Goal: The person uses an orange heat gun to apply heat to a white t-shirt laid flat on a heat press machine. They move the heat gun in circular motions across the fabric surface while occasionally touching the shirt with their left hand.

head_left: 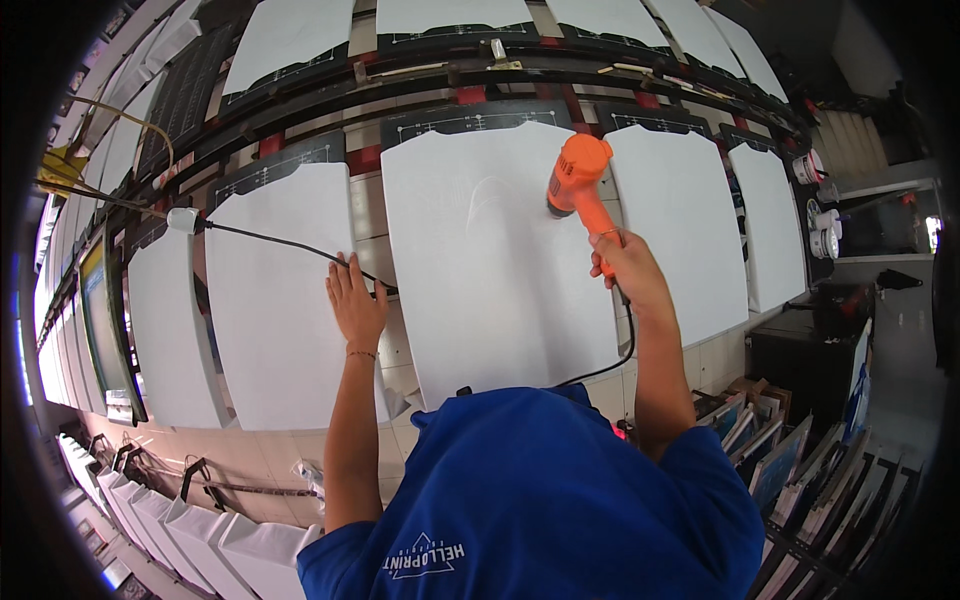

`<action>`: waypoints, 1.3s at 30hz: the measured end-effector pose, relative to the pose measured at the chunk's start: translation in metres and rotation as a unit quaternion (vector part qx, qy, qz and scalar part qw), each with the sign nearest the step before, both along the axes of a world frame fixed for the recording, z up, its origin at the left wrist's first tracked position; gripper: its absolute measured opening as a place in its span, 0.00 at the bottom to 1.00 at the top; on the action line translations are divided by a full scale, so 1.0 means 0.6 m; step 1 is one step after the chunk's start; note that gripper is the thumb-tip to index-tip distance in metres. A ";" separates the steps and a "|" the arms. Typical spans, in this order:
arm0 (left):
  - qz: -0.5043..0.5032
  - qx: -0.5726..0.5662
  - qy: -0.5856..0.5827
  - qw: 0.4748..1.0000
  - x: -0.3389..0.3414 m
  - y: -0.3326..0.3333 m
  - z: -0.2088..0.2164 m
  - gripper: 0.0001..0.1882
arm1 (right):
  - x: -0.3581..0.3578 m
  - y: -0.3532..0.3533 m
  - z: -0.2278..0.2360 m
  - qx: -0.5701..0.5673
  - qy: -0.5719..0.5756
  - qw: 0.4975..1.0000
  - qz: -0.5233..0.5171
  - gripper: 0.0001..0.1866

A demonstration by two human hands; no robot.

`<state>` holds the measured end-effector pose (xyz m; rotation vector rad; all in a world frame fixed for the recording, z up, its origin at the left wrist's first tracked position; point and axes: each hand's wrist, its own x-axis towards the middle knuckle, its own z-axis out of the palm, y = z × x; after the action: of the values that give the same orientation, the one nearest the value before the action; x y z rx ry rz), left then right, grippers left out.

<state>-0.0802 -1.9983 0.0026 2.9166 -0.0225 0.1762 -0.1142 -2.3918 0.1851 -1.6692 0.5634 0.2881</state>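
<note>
My right hand (632, 268) is wrapped round the handle of an orange heat gun (583, 165). Its dark nozzle hangs over the right side of a white shirt (480, 260) stretched on a black printing board (430, 122). A faint curved mark shows on that fabric. My left hand (357, 305) lies with fingers stretched out at the right edge of the neighbouring white shirt (275, 290). Against its fingers runs a black cord (280, 240), joined to a white plug piece (182, 220) on the left. From the gun's handle another length of black cord (630, 335) loops down towards my body.
More white shirts on boards stand to the right (670, 220) and along the far row (450, 12). Between the rows runs a dark metal rail (420, 75). A framed screen (105, 310) leans at the left. Several frames (780, 465) fill a rack at lower right, near white tubs (825, 240).
</note>
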 end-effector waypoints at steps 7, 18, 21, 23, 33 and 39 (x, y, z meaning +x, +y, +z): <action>-0.007 -0.037 -0.021 0.999 -0.006 0.006 -0.003 0.31 | -0.022 -0.009 0.011 -0.035 0.014 0.999 -0.039 0.18; -0.022 -0.149 -0.053 0.987 -0.133 0.003 -0.012 0.28 | -0.091 -0.028 0.013 -0.013 0.022 1.000 -0.010 0.18; -0.022 -0.171 -0.043 0.984 -0.180 0.005 -0.013 0.29 | -0.098 -0.028 0.016 0.016 0.031 0.999 -0.022 0.18; -0.023 -0.177 -0.040 0.983 -0.210 0.007 -0.015 0.29 | -0.095 -0.010 0.000 0.028 0.011 0.999 -0.022 0.18; 0.229 -0.026 -0.057 0.971 -0.283 0.168 -0.045 0.32 | -0.052 0.072 0.002 0.104 0.039 0.989 0.096 0.17; 0.388 -0.017 0.026 0.921 -0.263 0.225 -0.054 0.36 | -0.041 0.151 -0.021 0.135 0.025 0.979 0.154 0.15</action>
<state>-0.2380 -1.8634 -0.0295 2.7178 1.1328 0.2143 -0.1388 -2.3011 0.1726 -1.4843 0.2837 0.6061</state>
